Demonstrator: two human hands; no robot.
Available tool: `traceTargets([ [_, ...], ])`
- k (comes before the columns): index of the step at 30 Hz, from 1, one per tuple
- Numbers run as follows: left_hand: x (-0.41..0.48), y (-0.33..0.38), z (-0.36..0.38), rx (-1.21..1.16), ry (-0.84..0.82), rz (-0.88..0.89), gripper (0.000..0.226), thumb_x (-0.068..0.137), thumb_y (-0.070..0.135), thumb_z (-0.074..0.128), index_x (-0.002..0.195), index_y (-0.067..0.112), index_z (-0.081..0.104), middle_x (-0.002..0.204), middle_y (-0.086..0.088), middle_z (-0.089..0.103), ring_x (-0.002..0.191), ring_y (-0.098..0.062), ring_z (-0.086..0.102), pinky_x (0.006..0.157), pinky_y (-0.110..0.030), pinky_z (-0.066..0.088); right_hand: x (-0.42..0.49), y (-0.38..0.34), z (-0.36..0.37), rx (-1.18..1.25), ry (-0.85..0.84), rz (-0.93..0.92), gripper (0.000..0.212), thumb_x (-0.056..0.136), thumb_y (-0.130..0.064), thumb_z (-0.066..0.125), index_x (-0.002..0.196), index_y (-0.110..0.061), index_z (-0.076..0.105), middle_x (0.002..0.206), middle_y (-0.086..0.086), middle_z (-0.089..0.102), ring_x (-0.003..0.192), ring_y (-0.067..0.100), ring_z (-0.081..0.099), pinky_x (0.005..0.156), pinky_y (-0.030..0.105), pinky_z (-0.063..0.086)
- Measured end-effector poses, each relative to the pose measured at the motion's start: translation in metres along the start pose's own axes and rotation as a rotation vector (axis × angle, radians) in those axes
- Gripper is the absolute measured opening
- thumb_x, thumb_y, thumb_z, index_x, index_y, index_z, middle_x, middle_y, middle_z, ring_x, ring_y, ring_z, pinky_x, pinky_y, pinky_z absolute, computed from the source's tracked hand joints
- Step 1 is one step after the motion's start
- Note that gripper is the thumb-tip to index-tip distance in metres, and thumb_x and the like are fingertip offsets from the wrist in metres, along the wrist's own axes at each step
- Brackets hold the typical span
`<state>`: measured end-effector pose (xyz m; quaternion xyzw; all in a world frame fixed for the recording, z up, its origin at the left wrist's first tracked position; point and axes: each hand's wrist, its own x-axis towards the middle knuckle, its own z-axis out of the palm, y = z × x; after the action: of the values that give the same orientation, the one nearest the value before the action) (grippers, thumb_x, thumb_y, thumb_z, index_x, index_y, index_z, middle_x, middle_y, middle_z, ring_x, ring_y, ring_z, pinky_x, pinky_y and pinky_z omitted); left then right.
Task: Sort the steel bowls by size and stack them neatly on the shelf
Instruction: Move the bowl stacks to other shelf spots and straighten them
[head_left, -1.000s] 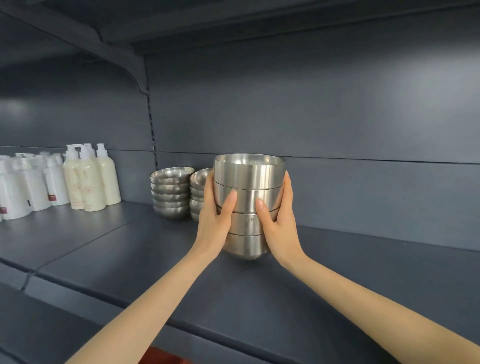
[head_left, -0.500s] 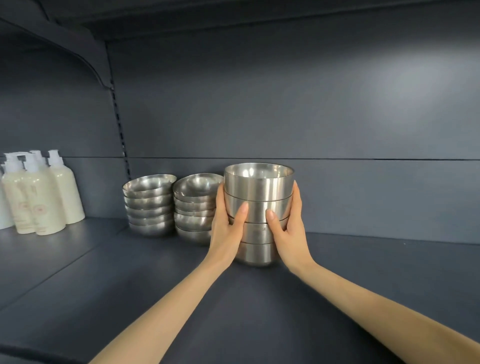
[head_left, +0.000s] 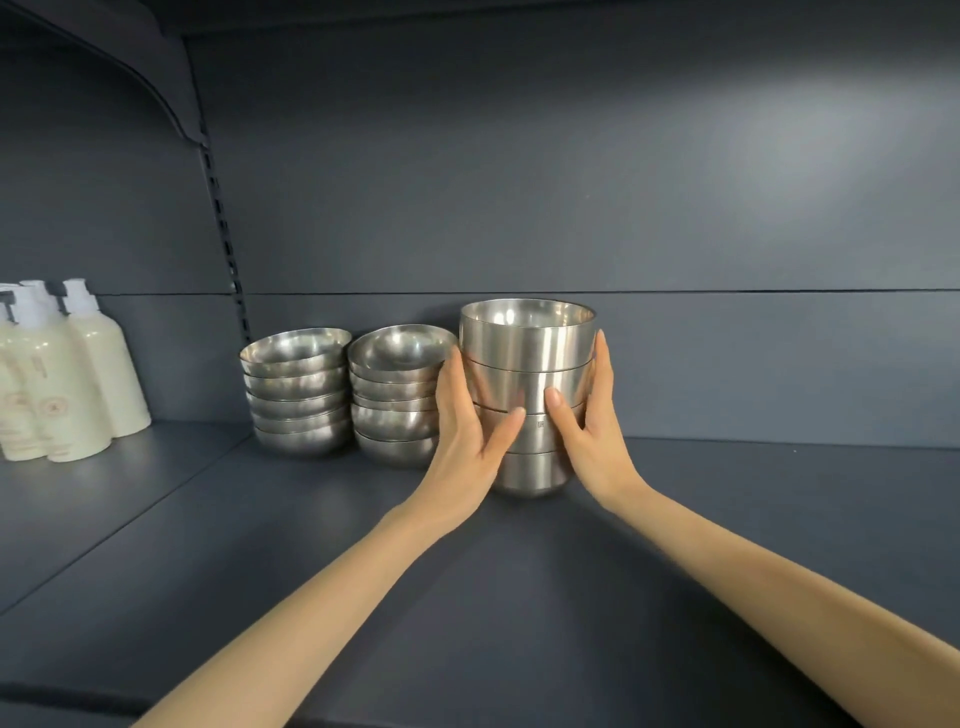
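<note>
Reaching forward from the bottom of the view, two bare forearms (head_left: 311, 613) are stretching over a dark grey flat metal shelf (head_left: 156, 519). The left hand (head_left: 467, 436) and the right hand (head_left: 589, 441) are clasping a tall stack of straight-sided shiny steel bowls (head_left: 527, 348) between them, with fingers lying up its sides and thumbs pressing on its front. The stack is standing upright with its rounded base at the shelf surface, though I cannot tell whether its weight is fully resting there. Just beside it on the left, close to the left hand's fingers, a shorter stack of rounded shallow steel bowls (head_left: 395, 395) is sitting, and further left a stack of similar rounded steel bowls (head_left: 298, 395). Well apart at the far left, cream plastic pump bottles (head_left: 78, 374) are standing together. A plain dark grey back panel (head_left: 623, 208) is rising behind. The person is probably placing this third stack in the row. The next move is likely calling for settling it level, then easing both hands away without nudging its neighbour.
</note>
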<state>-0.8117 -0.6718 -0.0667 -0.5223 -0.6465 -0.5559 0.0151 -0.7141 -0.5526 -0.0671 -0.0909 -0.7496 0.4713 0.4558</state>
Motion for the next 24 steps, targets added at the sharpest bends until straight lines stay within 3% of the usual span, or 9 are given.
traceTargets([
  [3, -0.003, -0.005, -0.021, 0.333, -0.082, 0.189, 0.107, 0.082, 0.060, 0.056, 0.144, 0.034, -0.027, 0.155, 0.006, -0.027, 0.140, 0.003, -0.027, 0.119, -0.024, -0.007, -0.005, 0.000, -0.009, -0.085, -0.101, -0.030, 0.095, 0.082, -0.059, 0.061, 0.140, -0.053, -0.013, 0.152, -0.034, -0.005, 0.144, -0.007, 0.001, 0.119, 0.031, 0.013],
  [4, 0.000, -0.008, -0.029, 0.474, -0.104, 0.292, 0.114, 0.079, 0.064, 0.059, 0.143, 0.036, -0.030, 0.155, 0.004, -0.028, 0.143, -0.003, -0.026, 0.119, -0.028, -0.005, -0.008, 0.000, -0.012, -0.148, -0.147, -0.058, 0.100, 0.078, -0.063, 0.064, 0.138, -0.057, -0.015, 0.155, -0.028, -0.009, 0.146, -0.001, 0.000, 0.120, 0.036, 0.014],
  [5, 0.004, -0.010, -0.037, 0.592, -0.134, 0.385, 0.118, 0.076, 0.065, 0.062, 0.144, 0.035, -0.030, 0.156, 0.002, -0.028, 0.145, -0.011, -0.023, 0.121, -0.037, 0.001, -0.010, -0.001, -0.015, -0.206, -0.184, -0.080, 0.105, 0.073, -0.064, 0.066, 0.136, -0.057, -0.018, 0.156, -0.023, -0.012, 0.146, 0.002, -0.004, 0.120, 0.034, 0.012],
  [7, 0.012, -0.014, -0.046, 0.747, -0.204, 0.489, 0.126, 0.071, 0.065, 0.067, 0.146, 0.032, -0.029, 0.156, -0.002, -0.029, 0.147, -0.020, -0.020, 0.119, -0.052, 0.012, -0.016, -0.004, -0.018, -0.296, -0.229, -0.100, 0.118, 0.067, -0.062, 0.073, 0.134, -0.054, -0.023, 0.155, -0.018, -0.021, 0.144, 0.000, -0.015, 0.117, 0.017, 0.006],
  [10, 0.018, -0.014, -0.047, 0.837, -0.267, 0.524, 0.134, 0.068, 0.062, 0.074, 0.146, 0.029, -0.030, 0.151, -0.006, -0.040, 0.146, -0.026, -0.024, 0.116, -0.054, 0.018, -0.024, -0.006, -0.019, -0.413, -0.262, -0.128, 0.130, 0.064, -0.050, 0.083, 0.133, -0.046, -0.028, 0.154, -0.007, -0.030, 0.136, -0.010, -0.027, 0.100, -0.006, 0.000],
  [14, 0.020, -0.020, -0.046, 0.887, -0.248, 0.554, 0.140, 0.064, 0.059, 0.079, 0.148, 0.022, -0.027, 0.151, -0.009, -0.039, 0.146, -0.031, -0.019, 0.116, -0.048, 0.016, -0.026, -0.001, -0.017, -0.465, -0.270, -0.136, 0.131, 0.069, -0.035, 0.084, 0.137, -0.037, -0.028, 0.153, -0.002, -0.034, 0.132, -0.014, -0.031, 0.095, -0.010, 0.002],
  [19, 0.021, -0.022, -0.047, 0.912, -0.224, 0.549, 0.142, 0.061, 0.062, 0.078, 0.149, 0.020, -0.025, 0.153, -0.010, -0.036, 0.145, -0.030, -0.013, 0.113, -0.039, 0.011, -0.022, 0.001, -0.016, -0.467, -0.255, -0.156, 0.132, 0.067, -0.035, 0.085, 0.138, -0.037, -0.027, 0.153, -0.002, -0.034, 0.134, -0.011, -0.031, 0.096, -0.009, 0.002],
  [24, 0.028, -0.025, -0.049, 0.942, -0.203, 0.534, 0.143, 0.058, 0.061, 0.080, 0.150, 0.016, -0.020, 0.156, -0.017, -0.022, 0.145, -0.033, -0.005, 0.111, -0.040, 0.006, -0.013, 0.006, -0.011, -0.451, -0.250, -0.163, 0.130, 0.067, -0.036, 0.084, 0.139, -0.037, -0.024, 0.153, -0.001, -0.033, 0.134, -0.010, -0.032, 0.097, -0.008, 0.000],
])
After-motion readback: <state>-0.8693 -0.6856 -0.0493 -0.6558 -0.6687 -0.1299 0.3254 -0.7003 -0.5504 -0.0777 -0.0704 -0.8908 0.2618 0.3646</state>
